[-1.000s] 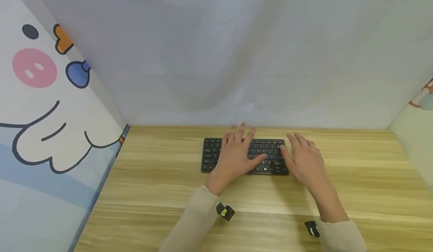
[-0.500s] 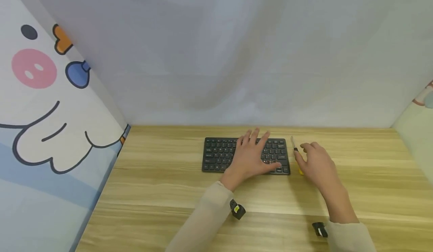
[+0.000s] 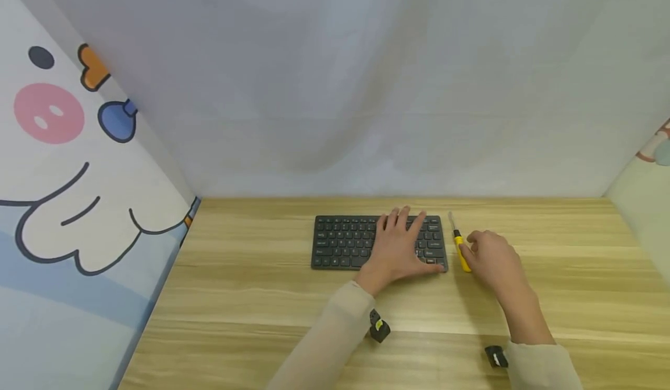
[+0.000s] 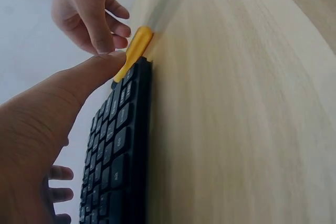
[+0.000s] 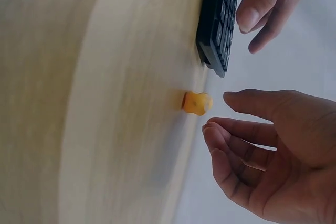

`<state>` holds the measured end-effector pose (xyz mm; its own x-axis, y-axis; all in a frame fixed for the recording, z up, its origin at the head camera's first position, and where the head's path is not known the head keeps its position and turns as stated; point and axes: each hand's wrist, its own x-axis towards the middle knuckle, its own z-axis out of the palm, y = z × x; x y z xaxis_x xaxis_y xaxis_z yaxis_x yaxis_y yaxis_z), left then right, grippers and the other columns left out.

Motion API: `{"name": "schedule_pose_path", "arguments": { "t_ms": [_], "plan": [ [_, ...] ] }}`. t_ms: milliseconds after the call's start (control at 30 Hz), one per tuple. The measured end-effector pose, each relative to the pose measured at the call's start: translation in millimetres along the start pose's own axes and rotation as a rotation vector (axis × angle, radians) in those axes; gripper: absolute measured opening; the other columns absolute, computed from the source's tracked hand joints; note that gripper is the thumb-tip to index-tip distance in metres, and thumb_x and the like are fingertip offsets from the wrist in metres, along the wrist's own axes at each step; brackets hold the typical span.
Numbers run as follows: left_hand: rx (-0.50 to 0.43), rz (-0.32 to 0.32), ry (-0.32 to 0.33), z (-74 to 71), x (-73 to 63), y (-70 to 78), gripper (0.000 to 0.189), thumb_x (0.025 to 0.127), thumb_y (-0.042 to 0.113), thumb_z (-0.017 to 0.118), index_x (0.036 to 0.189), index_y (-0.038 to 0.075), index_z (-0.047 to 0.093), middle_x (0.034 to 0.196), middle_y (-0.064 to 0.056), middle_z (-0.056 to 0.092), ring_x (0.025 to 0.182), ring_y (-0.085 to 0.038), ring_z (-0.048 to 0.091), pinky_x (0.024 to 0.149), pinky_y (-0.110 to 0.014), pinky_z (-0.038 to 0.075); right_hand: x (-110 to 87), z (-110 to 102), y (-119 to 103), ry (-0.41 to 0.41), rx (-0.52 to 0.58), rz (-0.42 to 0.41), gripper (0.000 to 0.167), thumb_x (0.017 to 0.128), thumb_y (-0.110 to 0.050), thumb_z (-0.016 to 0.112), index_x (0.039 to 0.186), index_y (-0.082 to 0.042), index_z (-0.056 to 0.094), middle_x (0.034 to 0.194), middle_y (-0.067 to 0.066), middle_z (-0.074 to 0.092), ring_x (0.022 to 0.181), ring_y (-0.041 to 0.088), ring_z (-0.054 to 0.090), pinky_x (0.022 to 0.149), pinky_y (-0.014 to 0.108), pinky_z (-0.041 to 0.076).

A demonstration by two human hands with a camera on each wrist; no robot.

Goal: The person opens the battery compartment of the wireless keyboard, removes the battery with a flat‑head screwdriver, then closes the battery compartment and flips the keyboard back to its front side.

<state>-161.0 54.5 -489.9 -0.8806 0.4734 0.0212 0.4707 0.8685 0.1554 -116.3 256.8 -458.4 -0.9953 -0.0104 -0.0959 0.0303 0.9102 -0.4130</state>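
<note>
A black keyboard (image 3: 342, 243) lies on the wooden table. My left hand (image 3: 394, 253) is spread over its right part, fingers extended and thumb pointing right. Just to the right of the keyboard lies a screwdriver (image 3: 459, 241) with a yellow and black handle, its metal shaft toward the wall. Beside that handle is my right hand (image 3: 494, 259), fingers loosely bent. In the right wrist view, a gap shows between thumb and fingers, with the handle's yellow end (image 5: 197, 103) just beyond the fingertips. The left wrist view shows the left thumb overlapping the yellow handle (image 4: 137, 48).
The wooden table (image 3: 235, 297) meets a pale grey wall covering (image 3: 282, 88) just behind the keyboard. A cartoon-printed panel (image 3: 94, 204) stands along the left side, and a pale green panel (image 3: 646, 221) on the right. Small black camera mounts (image 3: 379, 326) sit at both wrists.
My left hand has slid rightward over the keyboard. My right hand has moved right and nearer, off the keyboard's right edge, and the screwdriver it covered now shows.
</note>
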Motion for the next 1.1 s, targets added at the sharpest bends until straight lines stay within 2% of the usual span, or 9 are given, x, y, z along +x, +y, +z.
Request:
{"name": "schedule_pose_path", "arguments": {
  "t_ms": [233, 400, 633, 833, 1100],
  "plan": [
    [0.036, 0.0, -0.02, 5.8, 4.3, 7.1, 0.125, 0.067, 0.094, 0.062, 0.165, 0.027, 0.02, 0.167, -0.006, 0.029, 0.156, -0.029, 0.03, 0.128, -0.056, 0.026, 3.3, 5, 5, -0.038, 0.001, 0.02, 0.039, 0.099, -0.021, 0.06, 0.116, 0.013, 0.065, 0.094, 0.024, 0.075, 0.074, 0.029, 0.069, 0.06, 0.045, 0.057],
    [0.063, -0.001, -0.033, 9.8, 9.6, 9.1, 0.128, 0.064, 0.096, 0.061, 0.165, 0.028, 0.02, 0.166, -0.004, 0.031, 0.154, -0.027, 0.031, 0.13, -0.054, 0.025, 5.3, 8, 4, -0.02, 0.002, 0.01, 0.031, 0.099, -0.019, 0.062, 0.107, 0.01, 0.069, 0.094, 0.023, 0.076, 0.071, 0.025, 0.067, 0.058, 0.04, 0.055],
    [0.08, 0.035, -0.051, 14.4, 17.3, 6.9, 0.133, 0.06, 0.097, 0.063, 0.165, 0.027, 0.02, 0.163, -0.005, 0.034, 0.151, -0.027, 0.035, 0.13, -0.055, 0.025, 4.2, 8, 5, -0.013, -0.009, 0.009, 0.028, 0.098, -0.017, 0.064, 0.103, 0.01, 0.07, 0.09, 0.022, 0.074, 0.069, 0.024, 0.064, 0.058, 0.041, 0.054],
    [0.114, 0.068, -0.058, 11.3, 22.9, 5.8, 0.132, 0.059, 0.098, 0.062, 0.164, 0.027, 0.022, 0.159, -0.007, 0.037, 0.146, -0.027, 0.04, 0.124, -0.054, 0.033, 4.8, 9, 5, -0.012, -0.009, 0.003, 0.025, 0.098, -0.016, 0.064, 0.099, 0.009, 0.07, 0.081, 0.018, 0.07, 0.064, 0.022, 0.058, 0.054, 0.035, 0.049],
    [0.152, 0.112, -0.048, 4.4, 26.5, 5.0, 0.132, 0.058, 0.101, 0.058, 0.163, 0.028, 0.026, 0.151, -0.007, 0.043, 0.136, -0.026, 0.046, 0.114, -0.054, 0.042, 5.9, 10, 7, -0.019, 0.003, 0.016, 0.025, 0.099, -0.016, 0.062, 0.097, 0.007, 0.07, 0.079, 0.016, 0.068, 0.063, 0.021, 0.055, 0.052, 0.03, 0.043]
  ]
}}
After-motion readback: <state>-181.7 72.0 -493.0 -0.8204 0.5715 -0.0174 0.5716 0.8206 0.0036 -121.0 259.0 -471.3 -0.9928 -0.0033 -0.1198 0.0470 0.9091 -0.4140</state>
